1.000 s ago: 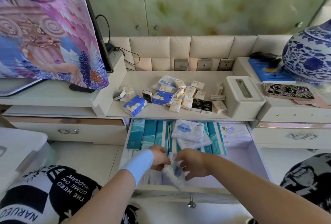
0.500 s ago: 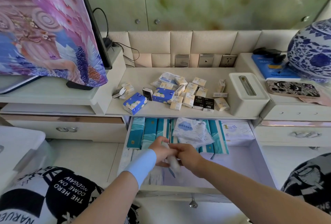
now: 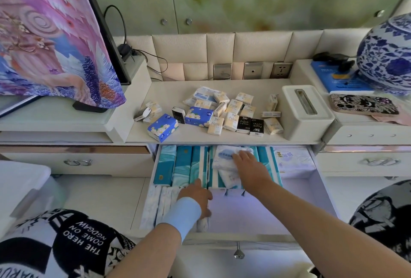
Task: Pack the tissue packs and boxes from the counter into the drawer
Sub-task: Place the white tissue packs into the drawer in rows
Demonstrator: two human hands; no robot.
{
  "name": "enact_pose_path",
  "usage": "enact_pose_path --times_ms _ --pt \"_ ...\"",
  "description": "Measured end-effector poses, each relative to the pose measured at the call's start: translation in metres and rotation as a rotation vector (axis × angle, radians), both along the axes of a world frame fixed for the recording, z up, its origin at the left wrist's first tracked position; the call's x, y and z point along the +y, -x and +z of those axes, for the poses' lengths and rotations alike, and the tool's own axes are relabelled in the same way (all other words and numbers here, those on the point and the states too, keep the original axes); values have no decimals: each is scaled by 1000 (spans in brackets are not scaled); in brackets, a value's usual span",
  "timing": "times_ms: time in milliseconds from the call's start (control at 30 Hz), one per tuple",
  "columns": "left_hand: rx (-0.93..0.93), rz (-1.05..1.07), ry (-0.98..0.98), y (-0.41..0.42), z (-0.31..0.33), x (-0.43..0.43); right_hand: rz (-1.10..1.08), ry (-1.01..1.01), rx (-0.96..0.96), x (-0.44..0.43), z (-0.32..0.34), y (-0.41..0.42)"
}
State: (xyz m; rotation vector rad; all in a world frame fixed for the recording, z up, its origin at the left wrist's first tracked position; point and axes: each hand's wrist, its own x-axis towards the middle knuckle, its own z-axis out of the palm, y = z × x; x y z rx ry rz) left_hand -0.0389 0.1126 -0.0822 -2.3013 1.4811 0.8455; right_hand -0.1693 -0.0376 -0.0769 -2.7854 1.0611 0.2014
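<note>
Drawer [image 3: 244,238] open below the counter [image 3: 178,91]. A soft white tissue pack [image 3: 223,157] lies on the upright teal packs [image 3: 183,164] at the drawer's back; right hand [image 3: 249,167] rests on it, fingers spread flat. Left hand [image 3: 195,195] sits on the row of white packs [image 3: 160,202] at front left; grip cannot be determined. Small loose packs [image 3: 233,117] lie scattered on the counter beside a white tissue dispenser [image 3: 307,111].
</note>
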Motion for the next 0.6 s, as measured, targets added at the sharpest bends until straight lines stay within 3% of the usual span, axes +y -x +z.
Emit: enact_pose_path --times_ms 67,167,267,333,400,500,600 --pt "64 82 64 -3 10 -7 9 32 -50 -2 5 1" --pt "289 410 378 -11 31 -24 -3 -1 -404 -6 12 1" --pt "801 986 505 -21 50 -36 107 -72 -765 -4 14 2" --pt "1093 1176 503 -24 58 -37 149 -91 -847 3 17 2" --pt "1106 1155 531 -25 59 -35 171 -147 -842 7 20 6" --pt "1010 1145 620 -25 52 -33 121 -211 -656 14 24 16" --pt "820 964 630 -17 53 -30 -259 -375 -559 29 42 16"
